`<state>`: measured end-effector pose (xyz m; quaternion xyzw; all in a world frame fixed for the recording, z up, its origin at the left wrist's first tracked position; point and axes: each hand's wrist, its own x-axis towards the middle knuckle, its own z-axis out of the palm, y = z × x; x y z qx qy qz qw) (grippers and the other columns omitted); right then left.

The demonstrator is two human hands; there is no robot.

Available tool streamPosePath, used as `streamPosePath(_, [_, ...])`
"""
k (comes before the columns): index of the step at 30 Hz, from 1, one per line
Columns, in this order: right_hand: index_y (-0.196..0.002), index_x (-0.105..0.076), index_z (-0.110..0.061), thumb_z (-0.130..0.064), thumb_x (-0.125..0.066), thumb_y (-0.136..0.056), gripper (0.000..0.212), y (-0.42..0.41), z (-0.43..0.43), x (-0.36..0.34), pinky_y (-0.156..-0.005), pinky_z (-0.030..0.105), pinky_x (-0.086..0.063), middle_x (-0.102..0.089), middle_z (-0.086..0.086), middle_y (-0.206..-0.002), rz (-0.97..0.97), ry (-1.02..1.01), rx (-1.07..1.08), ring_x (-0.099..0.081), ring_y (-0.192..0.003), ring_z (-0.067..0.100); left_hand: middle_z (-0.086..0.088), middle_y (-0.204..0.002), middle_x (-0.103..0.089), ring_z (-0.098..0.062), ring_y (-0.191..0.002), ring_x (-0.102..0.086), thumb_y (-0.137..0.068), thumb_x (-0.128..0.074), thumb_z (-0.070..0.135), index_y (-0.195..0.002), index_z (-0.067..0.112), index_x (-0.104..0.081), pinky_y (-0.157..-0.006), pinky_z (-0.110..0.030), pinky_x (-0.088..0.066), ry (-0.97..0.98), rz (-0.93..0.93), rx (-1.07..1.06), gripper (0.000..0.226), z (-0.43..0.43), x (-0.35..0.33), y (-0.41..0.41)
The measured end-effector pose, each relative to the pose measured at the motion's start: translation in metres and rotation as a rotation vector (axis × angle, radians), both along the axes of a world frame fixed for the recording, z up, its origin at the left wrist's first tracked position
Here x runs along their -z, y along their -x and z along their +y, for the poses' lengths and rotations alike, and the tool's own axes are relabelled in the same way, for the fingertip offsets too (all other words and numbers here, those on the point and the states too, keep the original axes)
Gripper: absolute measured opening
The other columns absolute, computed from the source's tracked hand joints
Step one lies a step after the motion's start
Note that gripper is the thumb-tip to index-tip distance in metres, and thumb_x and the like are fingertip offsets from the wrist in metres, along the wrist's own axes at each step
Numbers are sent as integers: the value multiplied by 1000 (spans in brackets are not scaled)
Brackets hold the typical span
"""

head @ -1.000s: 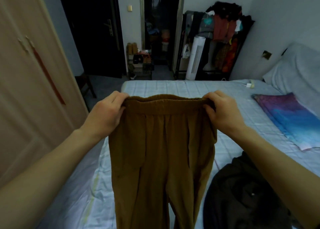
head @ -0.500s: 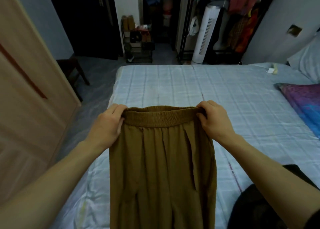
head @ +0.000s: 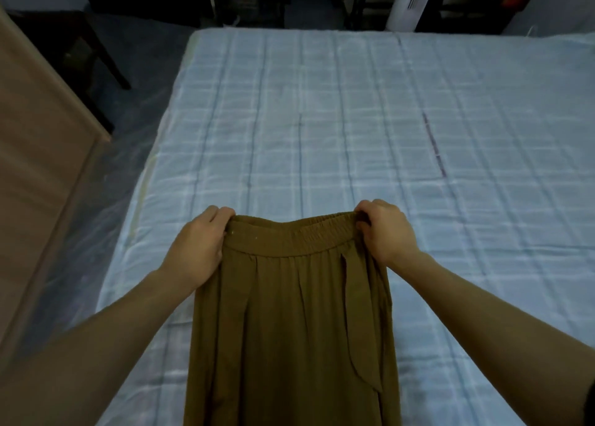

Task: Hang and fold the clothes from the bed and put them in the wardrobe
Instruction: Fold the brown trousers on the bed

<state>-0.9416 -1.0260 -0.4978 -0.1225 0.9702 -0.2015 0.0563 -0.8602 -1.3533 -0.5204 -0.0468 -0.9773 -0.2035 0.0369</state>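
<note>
A person is holding a pair of brown trousers (head: 289, 329) up by the elastic waistband (head: 289, 237) over the near part of the bed (head: 322, 119). The left hand (head: 196, 248) is gripping the left end of the waistband, its fingers (head: 219, 213) curling over the top edge. The right hand (head: 386, 232) is gripping the right end, its fingers (head: 367, 208) clenching round bunched fabric. The waistband is sagging a little between the two hands, and the legs are hanging down past the near edge of the view; whether they are touching the sheet cannot be told. The bed is wearing a pale blue checked sheet. A light wooden wardrobe (head: 38, 136) is standing at the left, a strip of floor lying between it and the bed. A dark chair (head: 80, 45) is standing at the far left, and a white tower fan (head: 407, 0) is showing beyond the far edge of the bed.
</note>
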Motion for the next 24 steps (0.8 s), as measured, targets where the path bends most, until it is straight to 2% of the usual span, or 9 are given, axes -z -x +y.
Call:
streamPosePath(2, [-100, -67, -12, -4, -57, -89, 17, 10, 2, 30, -74, 40, -51, -63, 8, -92, -52, 4, 14, -60, -86, 28, -10, -100, -59, -28, -82, -60, -88, -55, -7, -118, 10, -57, -72, -40, -52, -48, -4, -34, 34, 0, 33, 6])
streamPosePath(5, [-100, -67, -13, -7, -63, -87, 15, 18, 5, 88, -80, 39, -52, -69, 8, -95, -148, 51, 44, -63, -91, 29, -14, -102, -61, -28, -88, -60, -89, -56, -9, -122, 6, -58, -78, -27, -40, -130, 3, -134, 36, 6, 93, 4])
streamPosePath(7, [-104, -65, -16, -18, -65, -89, 15, 18, 8, 117, -80, 36, -49, -67, 6, -99, -142, 81, 81, -63, -92, 27, -16, -104, -60, -29, -93, -58, -93, -54, -7, -126, 4, -58, -81, -31, -43, -143, 52, -196, 35, 16, 125, -5])
streamPosePath(10, [-122, -56, -22, -33, -70, -87, 39, 14, 11, 132, -83, 30, -42, -58, 4, -116, -50, 147, 166, -55, -97, 16, -18, -113, -58, -31, -100, -54, -94, -53, -6, -132, 3, -55, -85, -42, -45, -62, 177, -227, 40, 22, 141, -9])
streamPosePath(12, [-136, -48, -22, -32, -73, -86, 57, 3, 9, 128, -92, 34, -43, -45, 8, -134, -8, 161, 175, -50, -109, 18, -18, -126, -55, -36, -109, -51, -92, -55, -1, -133, 8, -55, -89, -48, -41, 28, 173, -277, 42, 20, 137, -7])
streamPosePath(16, [-141, -46, -14, -16, -74, -81, 66, -47, -2, 106, -111, 52, -31, -30, 19, -153, 218, 20, 41, -31, -140, 35, -17, -148, -43, -38, -133, -41, -93, -50, 3, -138, 7, -51, -107, -54, -30, 24, 144, -399, 45, 43, 105, -36])
streamPosePath(18, [-147, -41, -13, -29, -67, -88, 67, -83, -10, 102, -117, 52, -23, -21, 18, -160, 214, -19, -91, -19, -148, 35, -16, -153, -39, -34, -142, -35, -98, -46, 13, -143, 8, -47, -113, -55, -29, 56, 111, -235, 45, 67, 96, -65])
streamPosePath(21, [-157, -17, -23, -60, -33, -98, 72, -114, -14, 123, -122, 51, -10, 2, 8, -166, 55, -180, -227, 5, -153, 25, -3, -165, -14, -23, -153, -10, -103, -22, 49, -156, 25, -23, -121, -52, -17, 198, -128, -101, 58, 74, 110, -91])
streamPosePath(24, [-158, -8, -29, -67, -22, -96, 73, -108, -9, 147, -122, 49, -13, 2, 6, -166, 13, -213, -152, 5, -153, 22, 0, -167, 1, -20, -154, 3, -100, -18, 61, -159, 32, -7, -122, -51, -11, 234, -196, -92, 66, 57, 132, -91])
